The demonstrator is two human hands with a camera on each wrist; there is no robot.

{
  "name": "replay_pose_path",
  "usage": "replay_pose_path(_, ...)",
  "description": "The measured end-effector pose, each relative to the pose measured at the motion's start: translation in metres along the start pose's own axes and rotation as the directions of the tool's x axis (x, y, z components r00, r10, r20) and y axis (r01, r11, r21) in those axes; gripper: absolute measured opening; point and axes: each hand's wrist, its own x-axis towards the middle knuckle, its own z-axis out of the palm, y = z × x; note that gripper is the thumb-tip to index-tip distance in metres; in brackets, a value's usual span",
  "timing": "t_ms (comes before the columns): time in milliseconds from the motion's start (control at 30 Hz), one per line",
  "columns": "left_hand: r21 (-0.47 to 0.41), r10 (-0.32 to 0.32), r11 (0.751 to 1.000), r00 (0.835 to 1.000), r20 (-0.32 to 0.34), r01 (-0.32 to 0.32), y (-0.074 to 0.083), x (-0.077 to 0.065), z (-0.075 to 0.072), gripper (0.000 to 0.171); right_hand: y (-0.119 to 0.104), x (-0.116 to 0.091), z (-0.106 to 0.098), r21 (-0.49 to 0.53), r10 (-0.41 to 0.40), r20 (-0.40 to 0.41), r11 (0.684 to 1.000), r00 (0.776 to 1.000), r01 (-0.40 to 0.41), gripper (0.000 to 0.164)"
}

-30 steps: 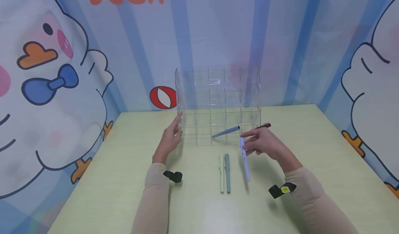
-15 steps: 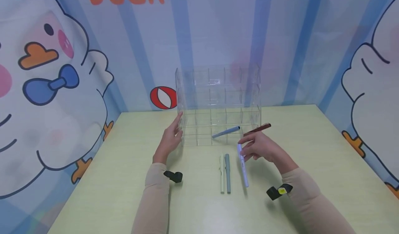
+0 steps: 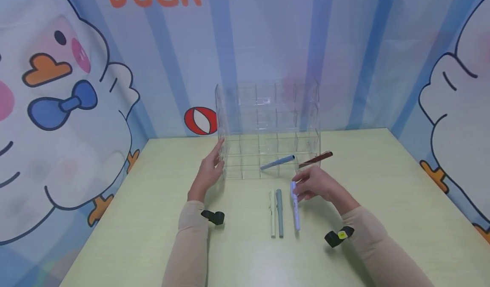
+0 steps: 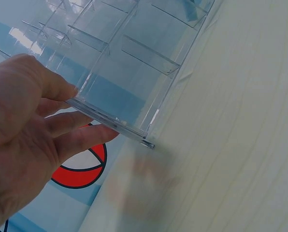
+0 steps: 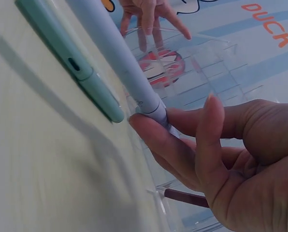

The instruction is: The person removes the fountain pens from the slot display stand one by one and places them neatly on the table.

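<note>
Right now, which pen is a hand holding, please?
The lavender pen, in the right hand; the white pen and green pen lie on the table, the blue pen and maroon pen at the rack.

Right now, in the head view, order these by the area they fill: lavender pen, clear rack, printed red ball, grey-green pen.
1. Clear rack
2. Printed red ball
3. Lavender pen and grey-green pen: too alike to rank; nearness may enlarge the lavender one, held in the right hand.

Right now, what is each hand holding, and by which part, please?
Right hand: lavender pen, near its far end. Left hand: clear organizer, by its left side.
</note>
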Motion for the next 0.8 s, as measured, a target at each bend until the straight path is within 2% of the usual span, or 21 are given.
replay_pose_path(300, -0.022, 0.014, 1.000, 1.000, 0.002, -0.014, 0.000, 0.000, -0.001, 0.076, 0.005, 0.007, 0.011, -0.016, 0.036, -0.020, 0.999, 0.999, -0.036, 0.042)
replay_pose_path(600, -0.001, -0.003, 1.000, 1.000, -0.001, 0.003, 0.000, -0.002, -0.001, 0.076, 0.006, 0.010, 0.018, -0.092, 0.030, -0.043, 0.995, 0.999, -0.034, 0.040)
replay_pose_path(800, -0.013, -0.008, 1.000, 1.000, -0.001, 0.008, 0.001, -0.002, -0.001, 0.078, 0.006, 0.011, 0.022, -0.092, 0.044, -0.053, 0.995, 0.998, -0.048, 0.041)
